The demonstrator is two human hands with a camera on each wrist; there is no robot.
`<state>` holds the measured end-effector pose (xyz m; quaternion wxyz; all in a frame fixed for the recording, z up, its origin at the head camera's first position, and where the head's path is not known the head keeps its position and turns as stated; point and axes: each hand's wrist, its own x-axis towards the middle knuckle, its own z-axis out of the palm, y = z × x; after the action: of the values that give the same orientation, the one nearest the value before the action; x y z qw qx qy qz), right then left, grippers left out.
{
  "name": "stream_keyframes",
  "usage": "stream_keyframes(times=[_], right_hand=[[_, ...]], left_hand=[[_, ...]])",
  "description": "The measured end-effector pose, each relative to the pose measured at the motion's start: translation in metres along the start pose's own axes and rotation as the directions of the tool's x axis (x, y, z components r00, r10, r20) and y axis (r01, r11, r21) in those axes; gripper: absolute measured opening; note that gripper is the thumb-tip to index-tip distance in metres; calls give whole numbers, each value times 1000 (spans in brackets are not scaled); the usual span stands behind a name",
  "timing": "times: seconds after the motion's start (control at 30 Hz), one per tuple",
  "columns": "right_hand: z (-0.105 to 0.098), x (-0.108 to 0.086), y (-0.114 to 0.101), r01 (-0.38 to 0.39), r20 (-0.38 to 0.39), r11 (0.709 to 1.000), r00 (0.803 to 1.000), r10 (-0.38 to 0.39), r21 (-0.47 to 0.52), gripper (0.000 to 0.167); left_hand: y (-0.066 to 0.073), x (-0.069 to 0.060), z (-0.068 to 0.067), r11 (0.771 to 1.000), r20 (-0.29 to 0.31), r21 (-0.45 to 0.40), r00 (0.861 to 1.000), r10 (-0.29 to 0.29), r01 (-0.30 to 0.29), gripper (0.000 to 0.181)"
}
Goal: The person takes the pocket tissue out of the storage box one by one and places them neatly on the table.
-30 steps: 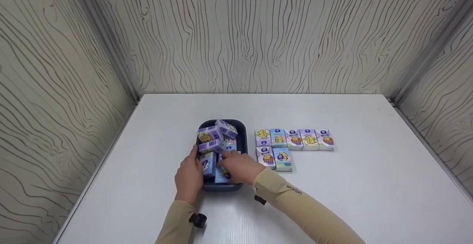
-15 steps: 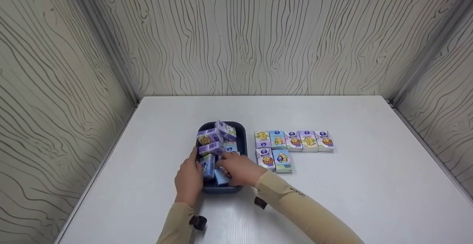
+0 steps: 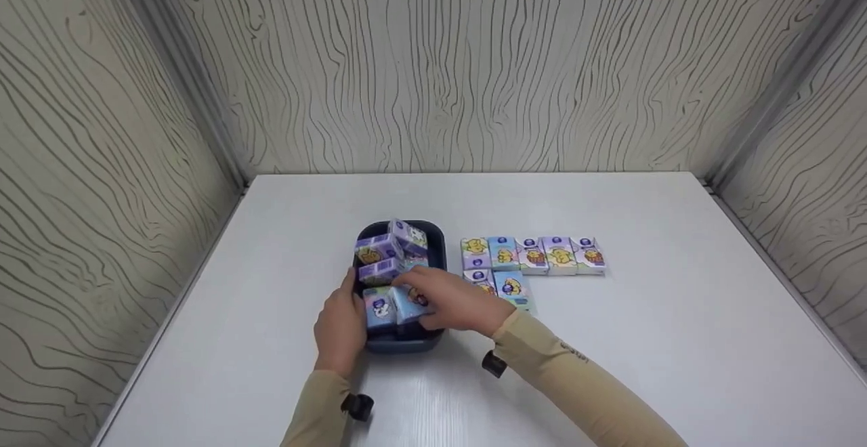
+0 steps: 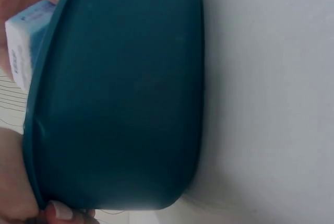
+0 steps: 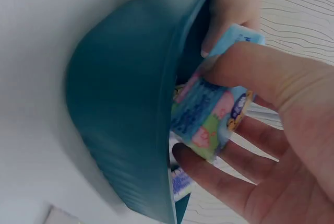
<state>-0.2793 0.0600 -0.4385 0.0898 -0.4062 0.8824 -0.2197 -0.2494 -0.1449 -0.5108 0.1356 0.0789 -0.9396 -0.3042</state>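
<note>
A dark blue-green plastic bin stands left of the table's middle, with several small printed tissue packs in it. My left hand grips the bin's left rim; its fingers hook over the edge in the left wrist view. Between thumb and fingers, my right hand holds a light blue tissue pack, tilted at the bin's opening. Beside it in the bin lies another blue tissue pack. Purple tissue packs are piled toward the bin's far end. The right hand hides part of the bin's near right side.
Right of the bin, several tissue packs lie side by side in a row, with two more packs in front of its left end. Patterned wall panels enclose the white table at the back and sides.
My right hand has lifted the light blue tissue pack from deeper in the bin up to its opening. The neighbouring blue pack has shifted. My left hand stays at the rim.
</note>
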Motion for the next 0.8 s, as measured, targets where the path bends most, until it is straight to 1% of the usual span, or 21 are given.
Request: stream_keyframes(times=[0.1, 0.17, 0.27, 0.4, 0.47, 0.53, 0.6, 0.67, 0.73, 0.8], right_hand=[[-9, -11, 6, 20, -47, 1000, 999, -20, 18, 62], [-15, -19, 10, 6, -65, 1000, 998, -4, 28, 66], [-22, -32, 18, -32, -79, 999, 996, 34, 15, 68], [-26, -47, 30, -77, -86, 997, 993, 75, -15, 62], [-27, -54, 37, -92, -92, 996, 992, 90, -16, 57], [-28, -63, 43, -122, -99, 993, 988, 121, -3, 54], [-28, -74, 50, -170, -112, 985, 979, 169, 5, 51], [-28, -87, 58, -226, -135, 974, 965, 226, 16, 50], [-28, -100, 67, -277, -161, 960, 946, 281, 49, 50], [-27, -112, 78, -327, -188, 941, 922, 338, 88, 54]], left_hand=[[0, -1, -1, 1000, -9, -10, 1000, 18, -18, 47], [0, -1, -1, 1000, -13, -18, 1000, 24, -24, 47], [1, -1, -2, 999, -4, -37, 1000, 13, -13, 47], [0, -1, -4, 999, 23, -48, 1000, -12, 13, 48], [0, -1, -5, 999, 27, -44, 999, -22, 23, 48], [-1, -1, -5, 999, 23, -42, 999, -24, 25, 49], [-1, -2, -5, 999, 24, -43, 999, -21, 22, 49], [0, -2, -4, 999, 30, -44, 999, -19, 20, 49], [1, -2, -3, 999, 31, -44, 999, -13, 14, 49], [2, -1, -3, 999, 30, -40, 999, -13, 14, 49]])
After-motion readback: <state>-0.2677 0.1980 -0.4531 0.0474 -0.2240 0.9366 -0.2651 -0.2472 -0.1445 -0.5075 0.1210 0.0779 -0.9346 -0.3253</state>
